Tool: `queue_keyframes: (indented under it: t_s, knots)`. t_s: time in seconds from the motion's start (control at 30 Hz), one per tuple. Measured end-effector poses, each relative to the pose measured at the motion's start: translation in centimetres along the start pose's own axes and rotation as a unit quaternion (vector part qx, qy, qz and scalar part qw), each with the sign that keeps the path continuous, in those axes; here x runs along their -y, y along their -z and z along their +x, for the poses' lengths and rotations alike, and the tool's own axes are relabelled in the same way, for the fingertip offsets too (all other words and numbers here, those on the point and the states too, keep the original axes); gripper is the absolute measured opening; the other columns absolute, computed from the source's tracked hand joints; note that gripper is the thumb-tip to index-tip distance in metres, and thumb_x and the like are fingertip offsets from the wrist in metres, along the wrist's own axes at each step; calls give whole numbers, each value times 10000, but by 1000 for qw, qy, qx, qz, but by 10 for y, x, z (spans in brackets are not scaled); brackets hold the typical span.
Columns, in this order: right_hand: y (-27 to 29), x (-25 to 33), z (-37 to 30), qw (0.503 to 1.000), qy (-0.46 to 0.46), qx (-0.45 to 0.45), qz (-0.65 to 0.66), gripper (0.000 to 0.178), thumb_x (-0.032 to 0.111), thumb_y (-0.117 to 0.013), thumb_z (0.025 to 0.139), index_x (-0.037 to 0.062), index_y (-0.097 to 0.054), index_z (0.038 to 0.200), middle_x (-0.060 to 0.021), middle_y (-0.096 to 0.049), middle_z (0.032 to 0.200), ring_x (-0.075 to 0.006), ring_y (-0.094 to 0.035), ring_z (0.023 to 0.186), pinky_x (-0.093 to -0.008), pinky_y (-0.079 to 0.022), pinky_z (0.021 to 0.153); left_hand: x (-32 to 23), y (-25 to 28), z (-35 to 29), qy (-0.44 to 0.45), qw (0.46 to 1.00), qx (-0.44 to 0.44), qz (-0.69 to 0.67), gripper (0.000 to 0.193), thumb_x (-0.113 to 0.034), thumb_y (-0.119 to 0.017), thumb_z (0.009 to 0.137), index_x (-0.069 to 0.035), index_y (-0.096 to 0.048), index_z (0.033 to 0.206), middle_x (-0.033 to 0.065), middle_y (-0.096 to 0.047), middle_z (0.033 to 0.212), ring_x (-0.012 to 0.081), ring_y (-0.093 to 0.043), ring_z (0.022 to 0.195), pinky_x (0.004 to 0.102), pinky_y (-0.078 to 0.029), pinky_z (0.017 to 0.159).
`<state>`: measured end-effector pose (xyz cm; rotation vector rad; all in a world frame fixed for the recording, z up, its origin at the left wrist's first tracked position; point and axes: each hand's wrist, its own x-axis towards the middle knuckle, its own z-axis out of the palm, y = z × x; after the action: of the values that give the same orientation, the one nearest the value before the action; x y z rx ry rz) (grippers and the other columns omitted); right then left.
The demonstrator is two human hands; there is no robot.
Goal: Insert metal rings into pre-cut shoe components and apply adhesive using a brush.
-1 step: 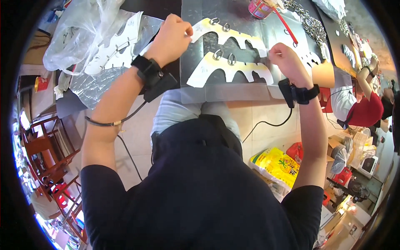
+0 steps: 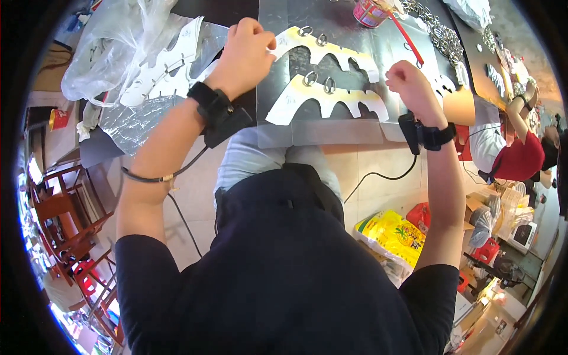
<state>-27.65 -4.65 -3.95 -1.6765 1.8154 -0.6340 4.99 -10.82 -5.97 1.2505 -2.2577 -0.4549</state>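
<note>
Two curved pale strips with cut-out arches lie one beyond the other on a dark work surface. The far strip (image 2: pixel 334 51) and the near strip (image 2: pixel 302 94) each carry metal rings standing up from their yellowish upper edges. My left hand (image 2: pixel 248 56) is closed, fingers curled, beside the left end of the far strip; whether it touches the strip I cannot tell. My right hand (image 2: pixel 411 89) is curled closed just off that strip's right end, with a small gap between. What either hand holds, if anything, is hidden.
At the left, white cut pieces (image 2: pixel 165 68) lie on a plastic sheet by a clear plastic bag (image 2: pixel 100 56). A pink-red can (image 2: pixel 371 13), a red-handled tool (image 2: pixel 407 40) and metal chains (image 2: pixel 441 32) stand or lie beyond my right hand. A person in red (image 2: pixel 520 155) is at the right.
My right hand has shifted slightly right, away from the far strip's end. The left hand has moved a little, and the strips look unmoved.
</note>
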Motion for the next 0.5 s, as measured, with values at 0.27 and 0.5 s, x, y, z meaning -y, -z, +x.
queue_keyframes:
  t_s: [0.27, 0.5]
  knots:
    - [11, 36, 15, 989, -61, 47, 129, 189, 120, -495, 895, -7, -563, 1018, -61, -597, 833, -107, -590, 685, -232, -486, 612, -57, -19, 5, -254, 954, 138, -77, 309, -168, -694, 727, 11, -566, 944, 169, -512, 1090, 342, -483, 1048, 400, -400, 901]
    - [-3, 26, 53, 987, -17, 120, 101, 209, 128, -479, 905, 37, -615, 1035, -16, -588, 787, -76, -559, 677, -216, -466, 606, -51, -35, 21, -296, 939, 166, -53, 449, -269, -677, 755, 27, -531, 1059, 177, -495, 1145, 342, -477, 1067, 402, -395, 915]
